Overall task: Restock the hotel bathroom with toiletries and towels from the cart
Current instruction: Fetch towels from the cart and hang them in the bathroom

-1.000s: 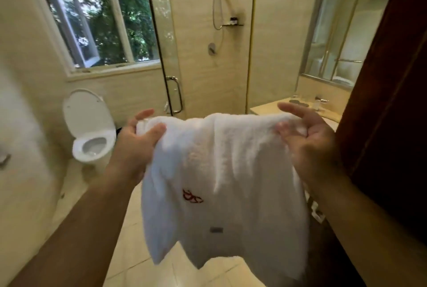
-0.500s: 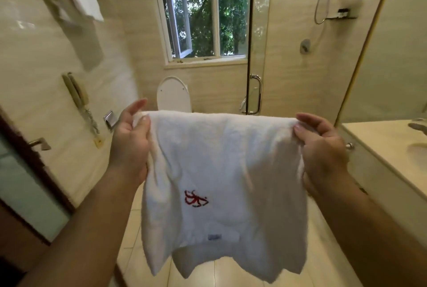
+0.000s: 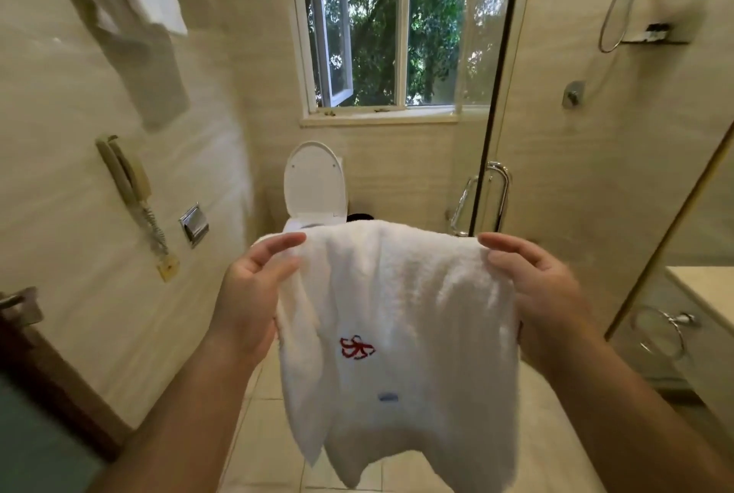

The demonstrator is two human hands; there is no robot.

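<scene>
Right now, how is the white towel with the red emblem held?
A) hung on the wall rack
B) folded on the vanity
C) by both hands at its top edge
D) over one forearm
C: the left hand and right hand each pinch the top edge of the towel, which hangs free.

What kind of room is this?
A bathroom, probably a hotel's: a toilet beneath the window, a glass shower door, a wall phone, and a monogrammed white towel being held.

Your left forearm (image 3: 170, 413) and right forearm (image 3: 635, 413) show bare from the wrist down to the view's lower edge. Your left grip (image 3: 254, 294) and right grip (image 3: 544, 294) are bare as well, fingers and thumbs alike.
</scene>
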